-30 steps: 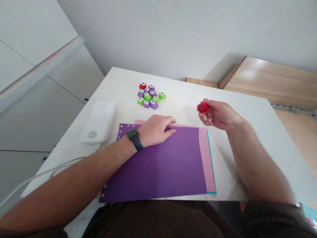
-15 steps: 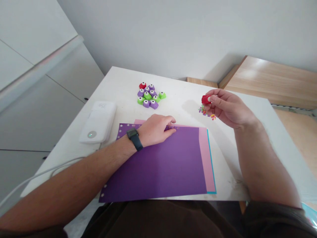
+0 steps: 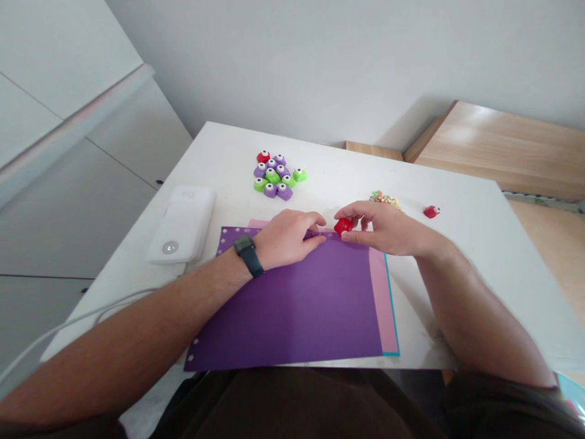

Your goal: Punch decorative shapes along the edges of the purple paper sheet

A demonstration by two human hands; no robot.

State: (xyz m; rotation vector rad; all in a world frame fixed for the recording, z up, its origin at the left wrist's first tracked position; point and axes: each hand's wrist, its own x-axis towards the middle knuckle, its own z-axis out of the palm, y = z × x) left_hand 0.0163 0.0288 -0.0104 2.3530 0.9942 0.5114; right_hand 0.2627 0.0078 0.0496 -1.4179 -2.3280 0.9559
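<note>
- right hand (image 3: 388,228): clamped on a red punch (image 3: 342,228), thumb on the near side, fingertips on the far side. my fingers are parted only by the width of its body.
- that punch sits at the far edge of the purple sheet (image 3: 297,305), just right of my left fingertips.
- left hand (image 3: 287,238): laid on the sheet at the same edge, thumb and index apart with a gap showing. the other fingers curl under, so i can't tell if they pinch the paper.
- under the purple: a pink sheet (image 3: 382,305), showing on the right and at the far edge, then a blue one (image 3: 392,305) as a thin strip.
- small flower shapes (image 3: 236,231) line the purple sheet's far and left edges.
- second red punch (image 3: 432,211) lies on the table, right of the confetti (image 3: 385,199), which my right hand partly covers.
- punch cluster (image 3: 276,177) in purple, green and red sits beyond the sheets, well apart from both hands.
</note>
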